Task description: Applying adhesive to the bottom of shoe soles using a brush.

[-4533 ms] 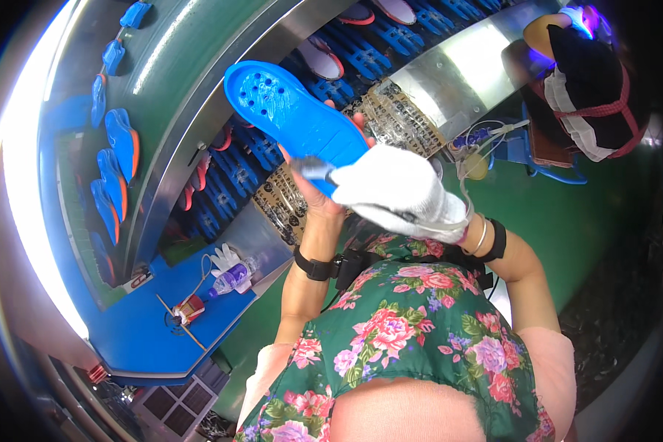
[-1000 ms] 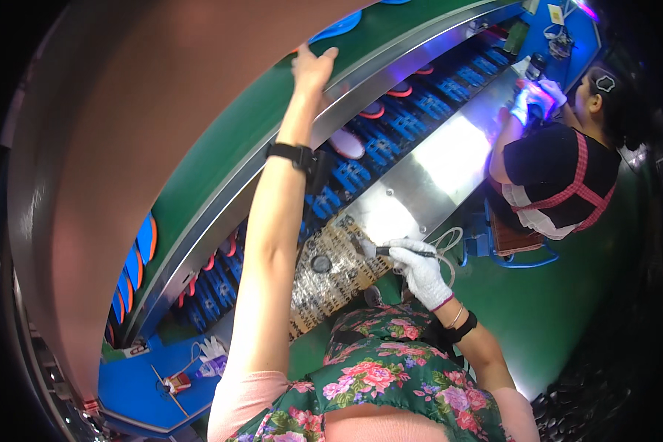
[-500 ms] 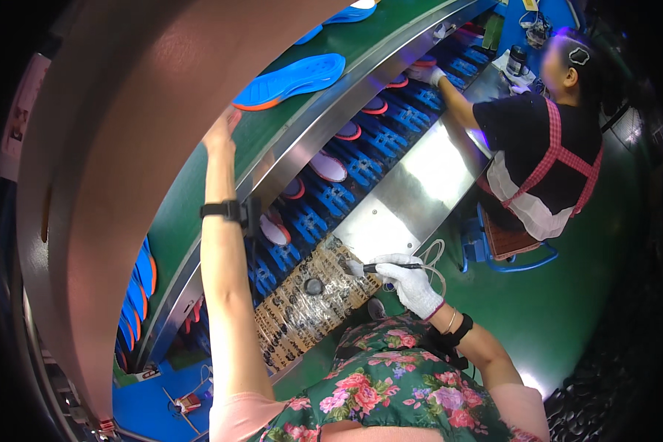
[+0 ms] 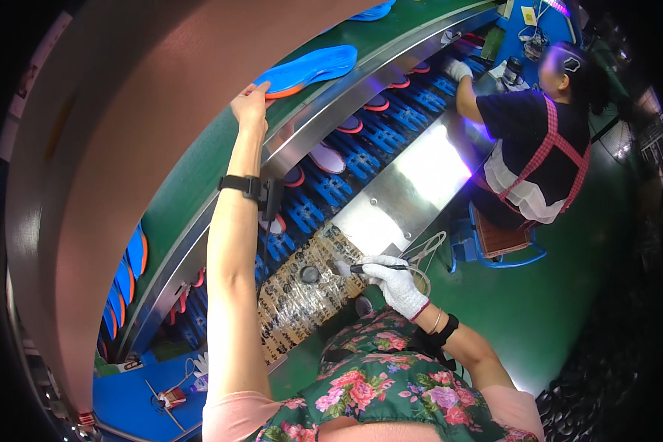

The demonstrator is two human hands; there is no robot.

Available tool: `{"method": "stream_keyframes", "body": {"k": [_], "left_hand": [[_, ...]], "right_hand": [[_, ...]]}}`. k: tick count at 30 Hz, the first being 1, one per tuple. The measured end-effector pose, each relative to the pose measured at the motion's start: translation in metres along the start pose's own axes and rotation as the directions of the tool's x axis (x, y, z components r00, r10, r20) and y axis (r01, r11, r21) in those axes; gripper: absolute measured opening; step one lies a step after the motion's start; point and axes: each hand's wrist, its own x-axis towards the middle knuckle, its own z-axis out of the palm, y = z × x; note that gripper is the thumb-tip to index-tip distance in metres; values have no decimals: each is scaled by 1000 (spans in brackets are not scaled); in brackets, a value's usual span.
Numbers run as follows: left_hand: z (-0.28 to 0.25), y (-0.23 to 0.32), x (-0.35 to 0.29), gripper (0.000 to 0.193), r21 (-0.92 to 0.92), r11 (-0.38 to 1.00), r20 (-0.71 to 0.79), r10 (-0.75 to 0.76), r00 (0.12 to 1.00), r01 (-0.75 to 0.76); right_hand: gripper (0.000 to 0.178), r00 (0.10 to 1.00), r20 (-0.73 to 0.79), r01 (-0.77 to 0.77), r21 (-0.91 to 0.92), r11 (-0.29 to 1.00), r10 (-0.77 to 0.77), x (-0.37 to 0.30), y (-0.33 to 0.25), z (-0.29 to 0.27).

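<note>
My bare left hand [image 4: 250,105] pinches the near end of a blue shoe sole [image 4: 309,68] with an orange edge, on the upper green conveyor belt [image 4: 206,163]. My right hand [image 4: 396,286], in a white knit glove, is closed around the dark handle of a flat brush [image 4: 357,269]. The pale bristles point left over a ledge wrapped in patterned brown paper and clear film [image 4: 302,309]. A small round dark pot [image 4: 309,275] stands on that ledge, just left of the bristles.
Below the belt's metal rail [image 4: 324,121], a lower line of blue holders [image 4: 361,163] carries several shoe parts, among them a white-topped one [image 4: 327,158]. More blue soles [image 4: 135,254] lie at the left. A co-worker [image 4: 534,140] sits at the right, one gloved hand over the lower line.
My left hand has moved up and right and now grips the blue sole, which shifted slightly right. My right hand and brush moved slightly left. The co-worker's gloved hand has moved right.
</note>
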Motion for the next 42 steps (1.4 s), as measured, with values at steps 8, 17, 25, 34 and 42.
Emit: {"method": "stream_keyframes", "body": {"k": [8, 17, 25, 34, 42], "left_hand": [[-142, 59, -122, 53, -493, 862, -23, 120, 993, -116], [-273, -19, -297, 31, -519, 759, 96, -404, 910, 392], [-238, -28, -404, 61, -541, 197, 529, -676, 513, 818], [-253, -8, -464, 117, -516, -115, 832, -300, 466, 849], [-244, 23, -412, 108, -733, -54, 637, -404, 657, 678]], "right_hand": [[19, 996, 22, 80, 105, 991, -83, -16, 21, -8], [18, 961, 253, 21, 339, 940, -113, -22, 0, 30], [23, 927, 374, 2, -51, 999, 18, -43, -21, 134], [19, 850, 506, 360, -358, 861, -145, -41, 1, 156], [22, 829, 521, 468, -451, 760, -201, -51, -20, 182]]}}
